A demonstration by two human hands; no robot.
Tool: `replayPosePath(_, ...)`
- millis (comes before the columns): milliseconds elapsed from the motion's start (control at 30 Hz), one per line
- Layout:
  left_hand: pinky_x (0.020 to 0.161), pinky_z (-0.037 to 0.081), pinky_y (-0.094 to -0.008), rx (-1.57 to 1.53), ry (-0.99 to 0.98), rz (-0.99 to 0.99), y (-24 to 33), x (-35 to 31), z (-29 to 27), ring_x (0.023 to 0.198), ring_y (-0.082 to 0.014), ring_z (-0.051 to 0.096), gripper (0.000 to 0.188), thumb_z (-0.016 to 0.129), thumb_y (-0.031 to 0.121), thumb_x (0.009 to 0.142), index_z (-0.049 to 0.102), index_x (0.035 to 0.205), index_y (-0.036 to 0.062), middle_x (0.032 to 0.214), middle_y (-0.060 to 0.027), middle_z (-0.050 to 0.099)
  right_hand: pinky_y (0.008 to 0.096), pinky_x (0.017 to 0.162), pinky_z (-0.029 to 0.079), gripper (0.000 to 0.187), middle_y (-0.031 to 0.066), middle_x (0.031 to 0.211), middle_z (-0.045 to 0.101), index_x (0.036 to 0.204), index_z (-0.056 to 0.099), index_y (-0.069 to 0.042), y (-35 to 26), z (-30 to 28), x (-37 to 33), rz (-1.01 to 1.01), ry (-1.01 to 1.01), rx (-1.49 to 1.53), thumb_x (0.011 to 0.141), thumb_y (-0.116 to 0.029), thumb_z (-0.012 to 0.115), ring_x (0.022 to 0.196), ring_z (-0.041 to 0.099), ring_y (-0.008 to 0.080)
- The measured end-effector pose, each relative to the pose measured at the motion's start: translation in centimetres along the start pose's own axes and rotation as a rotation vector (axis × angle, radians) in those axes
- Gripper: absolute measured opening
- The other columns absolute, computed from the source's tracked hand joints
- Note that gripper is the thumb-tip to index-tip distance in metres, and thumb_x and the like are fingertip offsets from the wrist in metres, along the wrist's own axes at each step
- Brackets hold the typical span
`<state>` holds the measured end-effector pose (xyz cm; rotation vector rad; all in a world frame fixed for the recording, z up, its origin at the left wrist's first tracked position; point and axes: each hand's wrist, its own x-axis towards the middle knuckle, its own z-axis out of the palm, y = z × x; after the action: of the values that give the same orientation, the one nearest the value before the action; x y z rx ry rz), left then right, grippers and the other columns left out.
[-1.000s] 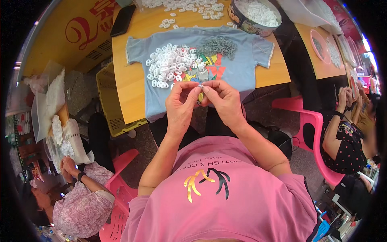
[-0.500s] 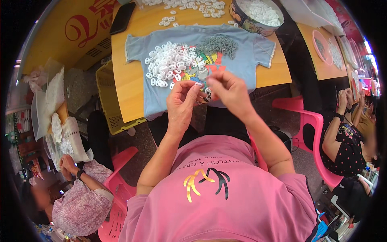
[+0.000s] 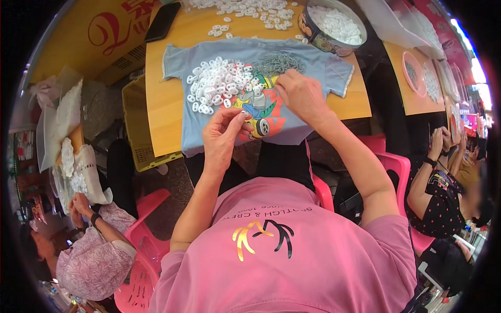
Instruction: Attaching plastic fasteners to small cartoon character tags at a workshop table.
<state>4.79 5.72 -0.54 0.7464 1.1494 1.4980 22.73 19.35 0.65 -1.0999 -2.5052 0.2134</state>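
My left hand (image 3: 222, 136) is closed in a pinch over the near side of a light blue T-shirt (image 3: 195, 130) spread on the table. Between its thumb and forefinger sits a small white plastic piece (image 3: 244, 113), mostly covered by the fingertips. My right hand (image 3: 304, 99) has its fingertips drawn together at the near edge of a pile of tiny grey metal-looking parts (image 3: 279, 62). Whatever those fingertips hold is hidden. Left of that pile, a heap of white oval plastic pieces with two holes (image 3: 214, 83) lies on the shirt.
More white pieces (image 3: 250, 6) are scattered at the table's far side. A round tin (image 3: 342, 49) full of white pieces stands far right, a black phone (image 3: 163, 22) far left. A yellow crate (image 3: 136, 125) sits beside the table. Co-workers sit left (image 3: 99, 261) and right (image 3: 441, 193).
My right hand has moved away from my left, up to the grey pile. My left hand has stayed near the shirt's front edge, still pinching. The view has shifted slightly.
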Motion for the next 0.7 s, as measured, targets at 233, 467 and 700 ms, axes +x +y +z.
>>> replayPosePath(233,0.063,0.052,-0.0234,-0.009,-0.003,-0.076,0.8,-0.1,0.0,0.072,-0.0126,0.065,0.014,0.061,0.01,0.092,0.06,0.102,-0.0001,0.09,-0.0099,0.068,0.0405,0.061,0.049,0.008,0.0104,0.08,0.058,0.083,0.061,-0.006,0.0,-0.6,0.3,-0.123,-0.071,-0.081,0.084,-0.014,0.062,0.073,0.062,0.0302)
replayPosePath(467,0.064,0.052,-0.0244,-0.272,-0.023,-0.21,1.2,0.9,0.0,0.072,-0.0146,0.066,0.016,0.062,0.01,0.092,0.058,0.102,-0.0014,0.091,-0.0121,0.067,0.0412,0.063,0.049,0.008,0.0148,0.084,0.06,0.089,0.06,-0.002,-0.3,-1.3,1.3,-0.153,-0.102,-0.001,0.084,-0.009,0.059,0.072,0.062,0.0329)
replayPosePath(700,0.065,0.052,-0.0246,-0.298,-0.056,-0.222,2.7,1.1,0.7,0.073,-0.0145,0.065,0.016,0.063,0.01,0.091,0.058,0.102,-0.0006,0.093,-0.0118,0.066,0.0271,0.062,0.049,0.02,0.0103,0.087,0.062,0.109,0.061,0.002,-2.8,-3.0,-0.3,0.175,-0.123,0.679,0.094,-0.008,0.054,0.066,0.06,0.0163)
